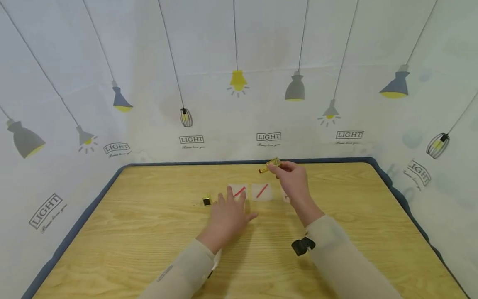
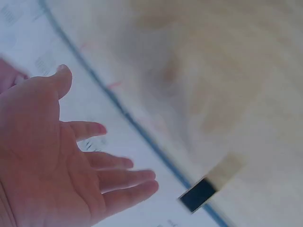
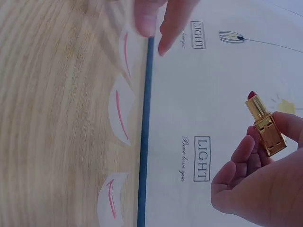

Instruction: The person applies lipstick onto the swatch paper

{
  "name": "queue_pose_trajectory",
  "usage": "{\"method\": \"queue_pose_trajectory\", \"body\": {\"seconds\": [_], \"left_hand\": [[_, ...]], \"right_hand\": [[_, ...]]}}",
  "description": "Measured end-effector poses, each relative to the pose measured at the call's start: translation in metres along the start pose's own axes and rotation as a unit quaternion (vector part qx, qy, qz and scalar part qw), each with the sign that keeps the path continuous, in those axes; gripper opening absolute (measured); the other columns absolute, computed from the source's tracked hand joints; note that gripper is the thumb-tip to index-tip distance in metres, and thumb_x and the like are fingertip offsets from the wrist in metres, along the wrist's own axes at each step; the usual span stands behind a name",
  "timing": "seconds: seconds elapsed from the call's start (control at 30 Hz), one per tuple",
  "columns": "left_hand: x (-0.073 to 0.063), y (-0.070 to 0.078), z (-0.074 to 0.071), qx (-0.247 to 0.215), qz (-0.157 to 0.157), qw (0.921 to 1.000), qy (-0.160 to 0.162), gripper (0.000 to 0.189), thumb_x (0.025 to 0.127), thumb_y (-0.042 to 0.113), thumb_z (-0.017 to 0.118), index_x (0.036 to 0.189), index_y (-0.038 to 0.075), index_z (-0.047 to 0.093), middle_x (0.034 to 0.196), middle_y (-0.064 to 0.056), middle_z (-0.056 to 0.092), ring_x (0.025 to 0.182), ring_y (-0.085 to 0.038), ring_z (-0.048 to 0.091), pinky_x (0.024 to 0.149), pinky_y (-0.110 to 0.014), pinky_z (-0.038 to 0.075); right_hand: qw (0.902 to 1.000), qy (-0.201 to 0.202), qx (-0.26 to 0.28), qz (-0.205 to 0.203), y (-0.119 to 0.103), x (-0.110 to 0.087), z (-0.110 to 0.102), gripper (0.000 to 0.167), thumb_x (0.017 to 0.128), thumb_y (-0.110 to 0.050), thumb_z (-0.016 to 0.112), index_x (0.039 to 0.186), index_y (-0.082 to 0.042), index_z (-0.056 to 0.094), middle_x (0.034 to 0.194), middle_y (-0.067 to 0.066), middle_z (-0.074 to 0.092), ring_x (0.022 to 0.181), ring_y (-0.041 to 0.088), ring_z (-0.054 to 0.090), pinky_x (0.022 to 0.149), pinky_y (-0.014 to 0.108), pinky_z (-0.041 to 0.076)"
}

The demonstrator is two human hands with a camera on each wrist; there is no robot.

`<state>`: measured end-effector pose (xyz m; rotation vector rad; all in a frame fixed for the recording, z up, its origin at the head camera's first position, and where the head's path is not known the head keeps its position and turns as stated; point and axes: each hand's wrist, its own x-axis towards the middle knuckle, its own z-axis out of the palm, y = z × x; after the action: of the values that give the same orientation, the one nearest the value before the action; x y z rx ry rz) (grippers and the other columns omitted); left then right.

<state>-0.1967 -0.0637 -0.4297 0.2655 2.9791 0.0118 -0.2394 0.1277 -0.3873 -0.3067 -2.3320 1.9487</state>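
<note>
My right hand [image 1: 295, 180] pinches an uncapped lipstick [image 3: 269, 135] by its gold base between thumb and fingers, raised above the far side of the table. The red tip [image 3: 252, 95] stands out of the gold tube. My left hand [image 1: 228, 218] is spread with straight fingers, palm down, and holds nothing. Its fingertips overlap the leftmost white paper piece [image 1: 236, 190] in the head view. Left of those fingers stands the gold lipstick cap [image 2: 198, 195] with a black face. The middle paper [image 3: 122, 111] and the right paper [image 3: 111, 203] carry red strokes.
The wood-grain table [image 1: 123, 232] has a dark blue edge [image 1: 179, 163]. Behind it hangs a pale sheet [image 1: 209, 54] printed with lamps and the word LIGHT. A black strap piece [image 1: 303, 246] sits at the right wrist.
</note>
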Motion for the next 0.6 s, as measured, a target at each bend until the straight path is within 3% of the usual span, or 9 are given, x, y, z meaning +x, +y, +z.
{"method": "queue_pose_trajectory", "body": {"seconds": [0.1,0.23,0.4,0.5,0.57,0.6], "left_hand": [[-0.001,-0.002,-0.016,-0.034,0.011,0.9992,0.019,0.082,0.102,0.074,0.048,0.166,0.022,0.041,0.170,-0.023,0.038,0.148,-0.045,0.049,0.115,-0.057,0.050],[-0.009,-0.008,-0.040,-0.090,0.028,0.9949,0.035,0.074,0.104,0.067,0.052,0.159,0.017,0.051,0.162,-0.021,0.051,0.141,-0.040,0.059,0.103,-0.056,0.058],[-0.021,-0.020,-0.062,-0.184,0.030,0.9799,0.070,0.064,0.106,0.055,0.059,0.153,0.012,0.058,0.152,-0.015,0.063,0.136,-0.037,0.064,0.104,-0.056,0.058],[-0.030,-0.024,-0.068,-0.263,0.035,0.9582,0.107,0.055,0.106,0.048,0.065,0.147,0.011,0.064,0.144,-0.011,0.070,0.128,-0.034,0.069,0.101,-0.053,0.059],[-0.036,-0.023,-0.069,-0.342,0.051,0.9301,0.123,0.049,0.104,0.042,0.069,0.143,0.011,0.067,0.139,-0.010,0.073,0.122,-0.031,0.072,0.099,-0.049,0.061],[-0.039,-0.020,-0.069,-0.390,0.061,0.9102,0.125,0.046,0.103,0.038,0.071,0.141,0.012,0.068,0.136,-0.009,0.074,0.120,-0.029,0.073,0.099,-0.047,0.061]], "right_hand": [[0.9997,0.006,0.023,0.007,0.001,-0.010,-0.013,0.054,0.099,-0.040,0.077,0.142,-0.009,0.065,0.111,0.000,0.076,0.091,0.011,0.065,0.095,0.037,0.051],[0.9981,0.008,0.060,0.013,0.000,-0.025,-0.026,0.052,0.102,-0.039,0.074,0.147,-0.018,0.061,0.100,-0.009,0.078,0.088,0.010,0.066,0.087,0.031,0.051],[0.9940,0.001,0.109,0.004,-0.003,-0.043,-0.035,0.046,0.105,-0.034,0.070,0.148,-0.022,0.061,0.092,-0.016,0.078,0.083,0.008,0.067,0.082,0.024,0.055],[0.9879,-0.006,0.155,-0.006,-0.003,-0.052,-0.039,0.042,0.106,-0.027,0.068,0.146,-0.018,0.061,0.088,-0.017,0.078,0.081,0.008,0.067,0.082,0.022,0.057],[0.9823,-0.014,0.186,-0.011,-0.004,-0.059,-0.040,0.038,0.107,-0.025,0.067,0.143,-0.016,0.061,0.089,-0.014,0.078,0.081,0.009,0.066,0.082,0.022,0.058],[0.9789,-0.018,0.203,-0.013,-0.005,-0.063,-0.041,0.036,0.107,-0.024,0.067,0.142,-0.015,0.062,0.090,-0.013,0.079,0.082,0.010,0.066,0.082,0.022,0.058]]}}
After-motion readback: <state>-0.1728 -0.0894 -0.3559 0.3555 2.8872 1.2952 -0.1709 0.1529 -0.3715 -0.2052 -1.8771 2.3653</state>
